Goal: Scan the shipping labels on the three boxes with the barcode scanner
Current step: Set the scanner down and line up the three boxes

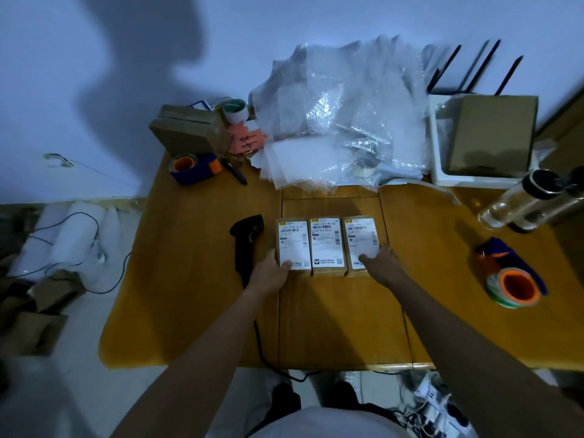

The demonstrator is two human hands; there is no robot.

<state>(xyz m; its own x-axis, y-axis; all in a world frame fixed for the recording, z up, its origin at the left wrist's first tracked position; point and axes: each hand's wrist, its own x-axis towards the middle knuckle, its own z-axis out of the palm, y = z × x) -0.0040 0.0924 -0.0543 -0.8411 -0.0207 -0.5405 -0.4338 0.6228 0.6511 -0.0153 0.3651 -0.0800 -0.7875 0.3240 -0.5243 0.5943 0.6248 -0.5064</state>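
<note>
Three small cardboard boxes lie side by side on the wooden table, each with a white shipping label facing up: the left box [293, 240], the middle box [327, 245] and the right box [361, 240]. My left hand [271, 275] rests against the near left corner of the left box, thumb on its label. My right hand [384, 263] touches the near right corner of the right box, fingers spread. The black barcode scanner [246, 245] lies on the table just left of the boxes, untouched, its cable running off the near edge.
A pile of bubble wrap [341, 121] fills the far middle. Tape dispensers sit at far left [192, 167] and near right [512, 279]. A clear bottle [524, 202] lies at right, a white tray with a cardboard box [489, 134] behind it.
</note>
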